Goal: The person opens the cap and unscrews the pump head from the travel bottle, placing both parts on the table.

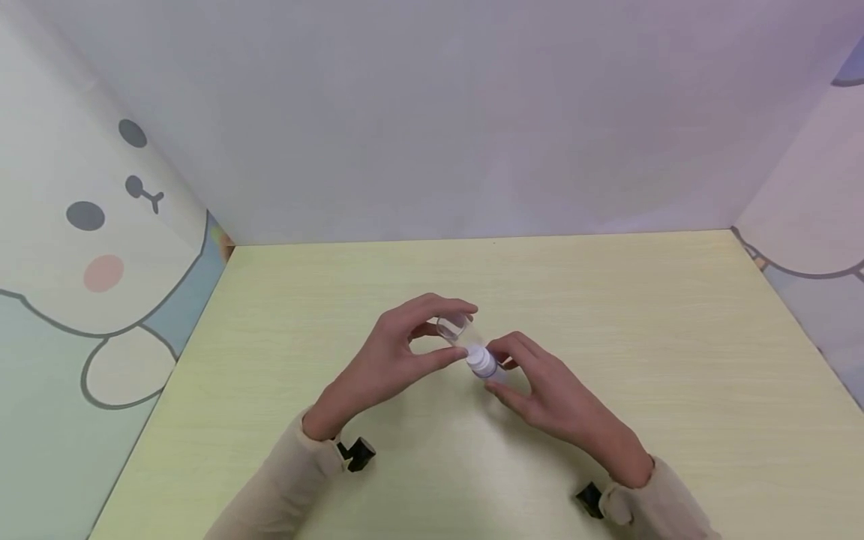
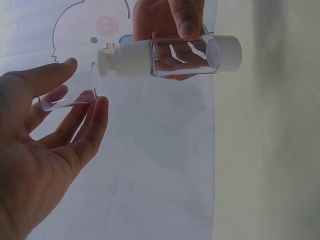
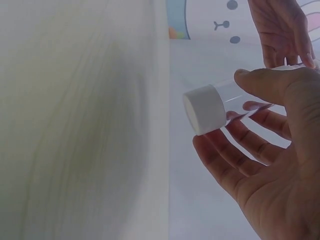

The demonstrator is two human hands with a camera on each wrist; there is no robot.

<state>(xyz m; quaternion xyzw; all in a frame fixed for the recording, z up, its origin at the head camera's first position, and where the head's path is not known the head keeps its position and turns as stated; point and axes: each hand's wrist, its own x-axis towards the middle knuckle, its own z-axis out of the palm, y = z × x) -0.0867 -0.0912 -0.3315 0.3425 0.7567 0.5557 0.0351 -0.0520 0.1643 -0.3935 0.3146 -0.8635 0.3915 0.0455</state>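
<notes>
Evidently, had both hands busy close together above the middle of the pale wood-grain desk (image 1: pixel 594 300). Pinched a transparent cap (image 1: pixel 454 325) in the left hand (image 1: pixel 398 341), with the thumb on one side and curled fingers on the other. Pointed the cap's open rim at the white nozzle (image 2: pixel 103 61) of a transparent pump bottle (image 2: pixel 170 62), just beside it; could not tell contact from a narrow gap there. Gripped the bottle in the right hand (image 1: pixel 547 394), with the thumb on one side of the clear barrel and the fingers round the other. Held it off the desk, to the right and near side of the cap, with the white base (image 3: pixel 206 110) downward and the nozzle upward. Saw a white collar (image 2: pixel 135 57) between nozzle and barrel.

Wore long beige sleeves (image 1: pixel 290 480), with a small black device (image 1: pixel 362 454) at the left wrist and a second black device (image 1: pixel 590 499) at the right. Faced a plain pale wall (image 1: pixel 472 120) beyond the desk's far edge. Had a printed white cartoon animal (image 1: pixel 121 225) at the left, with a pink cheek, and a partly visible print (image 1: pixel 810 202) at the right.
</notes>
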